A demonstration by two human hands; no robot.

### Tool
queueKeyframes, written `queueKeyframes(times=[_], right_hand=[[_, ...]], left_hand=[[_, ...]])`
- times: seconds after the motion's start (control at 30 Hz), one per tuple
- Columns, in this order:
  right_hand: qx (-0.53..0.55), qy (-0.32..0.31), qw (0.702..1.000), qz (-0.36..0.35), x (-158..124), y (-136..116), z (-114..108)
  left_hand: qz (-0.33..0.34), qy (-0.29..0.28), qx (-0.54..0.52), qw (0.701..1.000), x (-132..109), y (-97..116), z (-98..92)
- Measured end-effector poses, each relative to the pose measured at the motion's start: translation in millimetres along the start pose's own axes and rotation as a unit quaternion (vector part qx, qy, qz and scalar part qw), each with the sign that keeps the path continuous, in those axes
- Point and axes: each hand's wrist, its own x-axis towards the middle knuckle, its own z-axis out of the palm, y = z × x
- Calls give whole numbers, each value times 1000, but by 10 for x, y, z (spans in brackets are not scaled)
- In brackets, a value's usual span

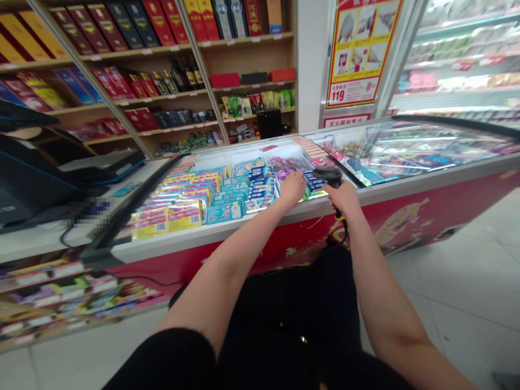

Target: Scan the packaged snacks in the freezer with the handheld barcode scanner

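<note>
In my right hand (pixel 344 196) is a black handheld barcode scanner (pixel 328 174), its head pointing left over the chest freezer's front edge and its cable hanging below. My left hand (pixel 293 188) is just to the left, inside the freezer opening, with its fingers curled. What they hold, if anything, I cannot make out. Blue ice cream packs (pixel 315 182) lie between the two hands. Left of my left hand are rows of dark blue packs (pixel 261 183), light blue packs (pixel 226 209) and yellow-pink packs (pixel 184 215). Purple packs (pixel 284 165) lie behind it.
The red chest freezer (pixel 280 238) spans the front, with a glass lid (pixel 406 143) over its right part. A counter (pixel 24 244) with a dark checkout machine (pixel 32 179) stands left. Shelves (pixel 162 51) of boxes and bottles line the back; tiled floor (pixel 467 303) shows at right.
</note>
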Motion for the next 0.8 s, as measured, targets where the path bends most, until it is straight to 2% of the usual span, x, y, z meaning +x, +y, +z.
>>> queueKeyframes(times=[0.27, 0.47, 0.63, 0.8], right_hand=[[-47, -43, 998, -20, -165, -253, 297], [-98, -76, 990, -59, -288, -454, 565], [-119, -87, 987, -72, -387, -592, 752], [-140, -100, 981, -88, -483, -712, 866]], left_hand=[[-41, 31, 51, 997, -138, -500, -438], [-68, 4, 77, 995, -295, -899, -683], [-70, -47, 105, 991, -472, -1103, -818], [-40, -51, 147, 987, -585, -1188, -824]])
